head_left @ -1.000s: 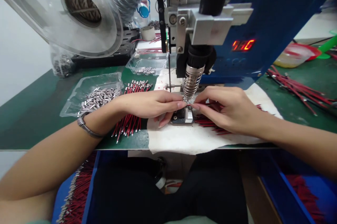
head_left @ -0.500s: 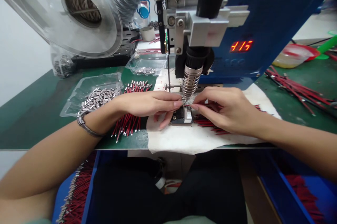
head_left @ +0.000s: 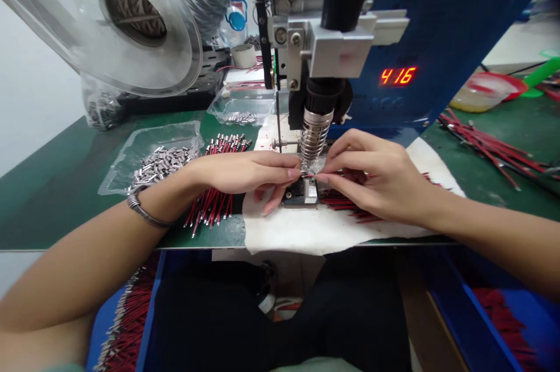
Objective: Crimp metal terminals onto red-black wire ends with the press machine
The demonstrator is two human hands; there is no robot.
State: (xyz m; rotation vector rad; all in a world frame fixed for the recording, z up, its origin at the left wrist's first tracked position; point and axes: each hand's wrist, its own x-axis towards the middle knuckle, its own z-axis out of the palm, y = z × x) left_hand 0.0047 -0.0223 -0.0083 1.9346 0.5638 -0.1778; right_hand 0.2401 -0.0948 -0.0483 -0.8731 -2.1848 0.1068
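Observation:
My left hand (head_left: 256, 176) reaches in from the left, thumb and forefinger pinched beside the small metal fixture (head_left: 310, 192). Whatever those fingertips hold is too small and hidden to make out. Opposite it, my right hand (head_left: 371, 176) pinches a thin red wire (head_left: 311, 175) just over the fixture. Right above both fingertips points the spring-wrapped head (head_left: 317, 130) of a soldering machine. Under my right hand lies a bundle of red and black wires (head_left: 336, 200) on a white cloth (head_left: 306, 235).
To the left stand a clear tray (head_left: 118, 165) of small silver metal parts and a pile of red wires with silver ends (head_left: 214, 206). The blue machine body (head_left: 437, 28) shows a lit 416. More red wires (head_left: 485, 147) lie at right. Blue bins (head_left: 151, 308) sit below the table edge.
The machine's display now reads a clear 416, where it was blurred before. My right forefinger has risen slightly; both hands otherwise stay at the fixture. The whole view has shifted a little.

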